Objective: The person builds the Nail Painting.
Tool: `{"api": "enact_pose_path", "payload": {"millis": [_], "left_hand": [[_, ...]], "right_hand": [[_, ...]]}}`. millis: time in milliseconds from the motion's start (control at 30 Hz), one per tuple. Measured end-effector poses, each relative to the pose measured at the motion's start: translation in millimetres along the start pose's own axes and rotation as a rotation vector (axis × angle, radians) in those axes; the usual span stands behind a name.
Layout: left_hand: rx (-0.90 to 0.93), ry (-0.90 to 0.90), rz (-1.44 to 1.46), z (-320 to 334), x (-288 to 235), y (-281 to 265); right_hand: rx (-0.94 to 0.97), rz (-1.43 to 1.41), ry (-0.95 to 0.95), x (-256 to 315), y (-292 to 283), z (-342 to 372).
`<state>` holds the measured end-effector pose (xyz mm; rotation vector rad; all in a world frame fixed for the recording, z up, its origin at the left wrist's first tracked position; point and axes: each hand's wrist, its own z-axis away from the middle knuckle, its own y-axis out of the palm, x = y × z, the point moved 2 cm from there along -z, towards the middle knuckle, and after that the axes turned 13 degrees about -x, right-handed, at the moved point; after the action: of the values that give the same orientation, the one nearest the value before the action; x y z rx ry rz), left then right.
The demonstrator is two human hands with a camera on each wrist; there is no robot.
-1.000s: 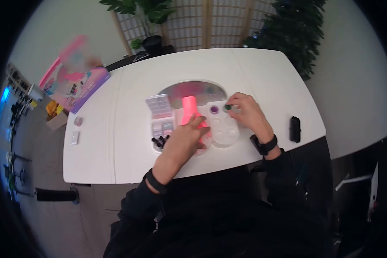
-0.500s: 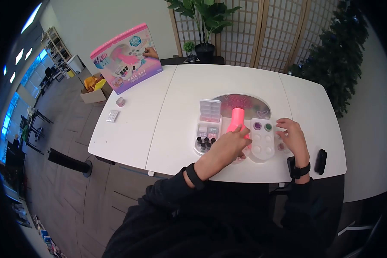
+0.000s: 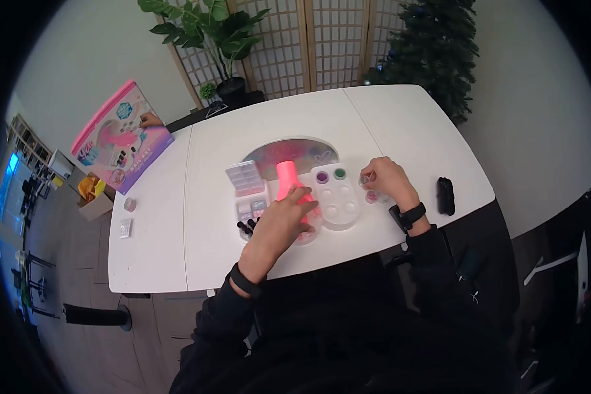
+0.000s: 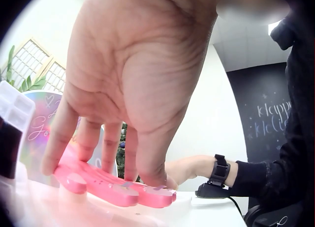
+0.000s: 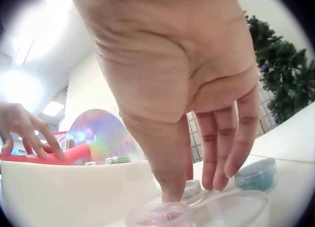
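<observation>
My left hand rests with spread, slightly bent fingers on a pink plastic model hand, its fingertips touching the top. To the right of that stands a white tray with round wells; a purple glitter jar and a green glitter jar sit in its far wells. Beside the tray's right edge, my right hand pinches a small clear jar between thumb and fingers, the index finger mostly hidden. Around it are a pink glitter jar and a turquoise glitter jar.
Left of the model hand are an open clear case and several black-capped bottles. A shiny rounded panel stands behind. A black pouch lies far right. A nail art box, a small jar and a packet are left.
My right hand has let go of the green jar in the tray and moved right to the jars beside it, where it grips one. My left hand stays on the model hand.
</observation>
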<state>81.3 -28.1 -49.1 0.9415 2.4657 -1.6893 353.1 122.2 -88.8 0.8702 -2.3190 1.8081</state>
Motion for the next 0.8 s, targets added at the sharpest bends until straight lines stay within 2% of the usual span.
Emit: {"api": "enact_pose_path", "payload": {"millis": [33,100,167,200,267,300,367,400,467,733,800], "left_hand": [[0.006,-0.016,-0.02,0,-1,-2],[0.007,0.005,-0.039,-2,2,-2],[0.03,-0.021,-0.048,-3,2,-2],[0.034,-0.019,-0.046,-4,3,-3],[0.036,-0.04,-0.037,-9,6,-8],[0.043,-0.039,-0.038,-11,4,-10],[-0.09,-0.023,-0.041,-17,-1,-18],[-0.084,-0.019,-0.042,-20,-3,-19],[-0.22,-0.053,-0.063,-25,-4,-24],[-0.3,-0.024,-0.031,-30,-9,-29],[-0.309,-0.014,-0.028,-31,-9,-27]], "right_hand": [[0.056,0.032,0.029,5,-4,0],[-0.008,0.036,0.035,12,-11,-1],[-0.096,-0.236,-0.144,24,-23,3],[-0.095,-0.236,-0.139,32,-27,5],[-0.056,-0.379,-0.313,57,-27,9],[-0.055,-0.384,-0.307,64,-22,10],[-0.024,-0.36,-0.335,75,-11,12],[-0.03,-0.29,-0.322,78,-6,12],[-0.053,-0.296,-0.317,79,0,13],[-0.082,-0.338,-0.3,92,11,23],[-0.106,-0.319,-0.204,96,10,25]]}}
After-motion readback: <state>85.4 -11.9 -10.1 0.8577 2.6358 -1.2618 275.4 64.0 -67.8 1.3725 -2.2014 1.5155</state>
